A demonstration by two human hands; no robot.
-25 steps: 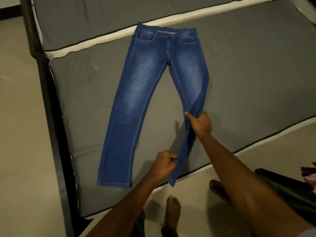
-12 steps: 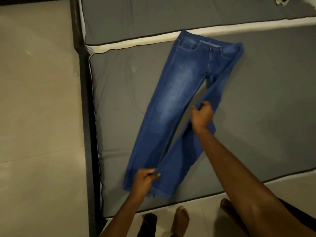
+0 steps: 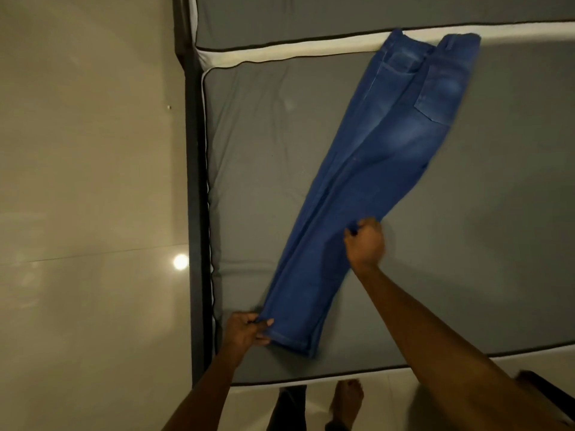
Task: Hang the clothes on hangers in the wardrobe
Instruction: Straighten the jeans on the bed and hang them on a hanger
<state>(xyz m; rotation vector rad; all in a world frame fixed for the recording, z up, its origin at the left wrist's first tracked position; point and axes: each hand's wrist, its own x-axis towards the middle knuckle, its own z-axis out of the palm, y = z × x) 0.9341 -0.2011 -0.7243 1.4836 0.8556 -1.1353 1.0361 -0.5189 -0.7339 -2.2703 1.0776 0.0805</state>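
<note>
Since half a second ago, one leg of the jeans [image 3: 370,194] has been folded over the other, and they lie slantwise near the mattress's [image 3: 255,157] left edge. Soft, fairly heavy denim, probably best held at hems or waistband. The left hand [image 3: 245,332] pinches the hem; the right hand [image 3: 365,241] grips the leg's edge.

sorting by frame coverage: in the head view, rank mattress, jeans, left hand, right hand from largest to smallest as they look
1. mattress
2. jeans
3. left hand and right hand: they look about alike, so no ranking between them.
</note>
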